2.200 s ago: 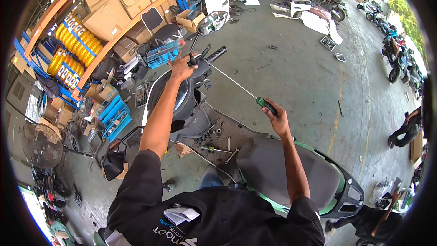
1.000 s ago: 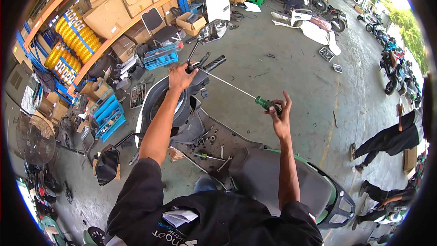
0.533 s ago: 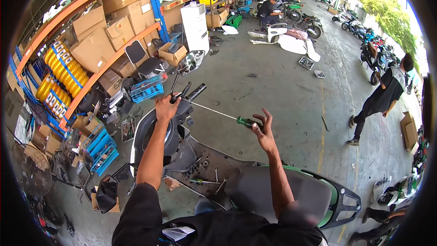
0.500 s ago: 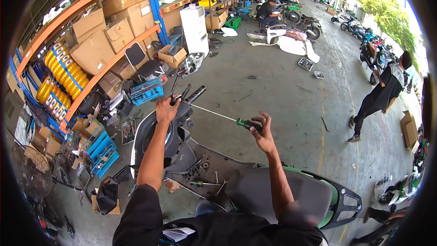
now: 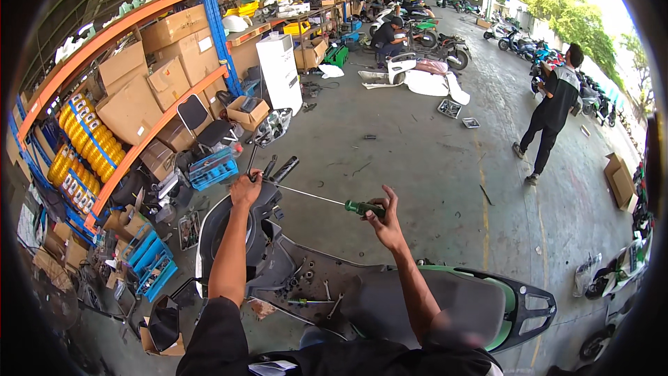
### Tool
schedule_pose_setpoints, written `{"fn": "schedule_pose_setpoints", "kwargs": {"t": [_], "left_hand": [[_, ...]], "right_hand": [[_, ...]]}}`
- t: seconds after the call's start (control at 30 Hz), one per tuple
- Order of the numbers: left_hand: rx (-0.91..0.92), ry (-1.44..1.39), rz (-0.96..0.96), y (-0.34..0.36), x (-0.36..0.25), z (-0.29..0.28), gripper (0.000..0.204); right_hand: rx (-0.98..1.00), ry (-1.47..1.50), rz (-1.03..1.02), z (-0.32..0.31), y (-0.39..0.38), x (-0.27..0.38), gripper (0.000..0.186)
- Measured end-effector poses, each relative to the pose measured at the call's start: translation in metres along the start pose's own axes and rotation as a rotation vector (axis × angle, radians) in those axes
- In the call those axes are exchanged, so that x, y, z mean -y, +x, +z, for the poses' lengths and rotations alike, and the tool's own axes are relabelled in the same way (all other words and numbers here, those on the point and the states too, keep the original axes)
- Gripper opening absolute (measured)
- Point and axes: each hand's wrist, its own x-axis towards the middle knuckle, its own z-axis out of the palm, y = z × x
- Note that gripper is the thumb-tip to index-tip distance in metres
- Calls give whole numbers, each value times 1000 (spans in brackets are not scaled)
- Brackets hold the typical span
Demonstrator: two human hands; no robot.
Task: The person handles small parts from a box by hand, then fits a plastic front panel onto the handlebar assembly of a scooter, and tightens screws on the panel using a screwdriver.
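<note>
My right hand (image 5: 387, 223) holds a long screwdriver by its green and black handle (image 5: 365, 208), some fingers raised off it. The thin shaft points left to the front of a partly stripped scooter, its tip by the dark handlebar grip (image 5: 286, 168). My left hand (image 5: 245, 191) is closed around a dark part at the base of the thin mirror stem (image 5: 252, 159); my fingers hide that part. Below my arms lie the scooter's footboard (image 5: 285, 285) and dark seat (image 5: 410, 299). A second green screwdriver (image 5: 309, 301), wrenches (image 5: 335, 306) and small loose hardware rest on the footboard.
At left, an orange and blue rack (image 5: 104, 195) holds cardboard boxes and yellow coiled springs. Blue toolboxes (image 5: 214, 168) and small parts sit beside it. A person (image 5: 555, 108) walks at right. White body panels (image 5: 426, 82) and scooters stand farther off; a cardboard box (image 5: 619, 182) is at far right.
My view has shifted slightly, so the scene sits a little differently in it. The screwdriver stays at the handlebar. The person at right has moved farther away and turned their back.
</note>
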Motion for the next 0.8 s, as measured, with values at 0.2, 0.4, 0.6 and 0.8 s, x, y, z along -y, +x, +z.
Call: {"fn": "schedule_pose_setpoints", "kwargs": {"t": [0.2,0.4,0.6,0.8], "left_hand": [[205,-72,-123,12,2,-6,24],[187,-26,-159,19,16,0,25],[188,-55,-214,23,3,12,29],[142,10,-271,28,18,9,46]], "right_hand": [[64,60,275,-2,1,1,60],[96,-74,513,6,5,24,60],[125,-249,371,-4,10,13,62],[179,-203,202,2,10,24,66]]}}
